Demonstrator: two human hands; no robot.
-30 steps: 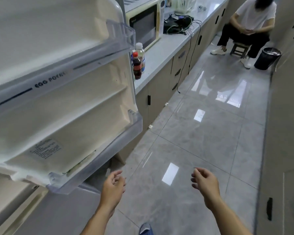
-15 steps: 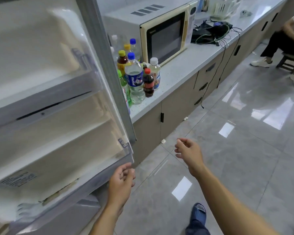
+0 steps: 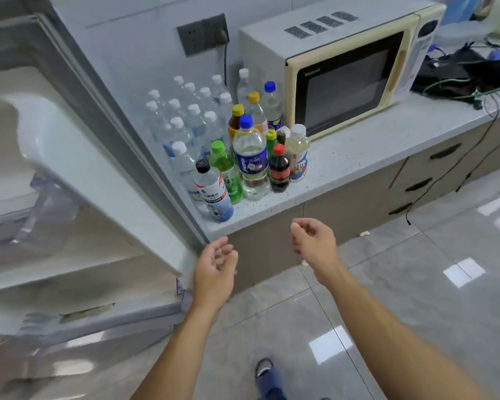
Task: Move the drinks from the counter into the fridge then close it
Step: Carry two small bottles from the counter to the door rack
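Note:
Several drink bottles crowd the pale counter [image 3: 358, 151] between the fridge and the microwave: a clear Pepsi bottle [image 3: 250, 157] with a blue cap, a small cola bottle [image 3: 279, 168] with a red cap, a green-capped bottle [image 3: 225, 168], a black-capped bottle [image 3: 212, 192], a white-capped one [image 3: 298, 151], and many water bottles [image 3: 185, 122] behind. The fridge door [image 3: 78, 183] stands wide open on the left, its shelves bare. My left hand [image 3: 214, 272] hangs beside the door's edge, fingers loosely curled, holding nothing. My right hand [image 3: 312, 241] hovers below the counter's front edge, empty too.
A cream microwave [image 3: 344, 67] stands on the counter right of the bottles. Dark cables and gear [image 3: 468, 70] lie further right. Drawers [image 3: 433, 168] run under the counter. My foot in a blue slipper [image 3: 267, 376] stands on the glossy grey floor.
My view has swung left and closer to the counter, so the bottles now sit straight ahead. Both hands have risen toward the counter edge, still empty.

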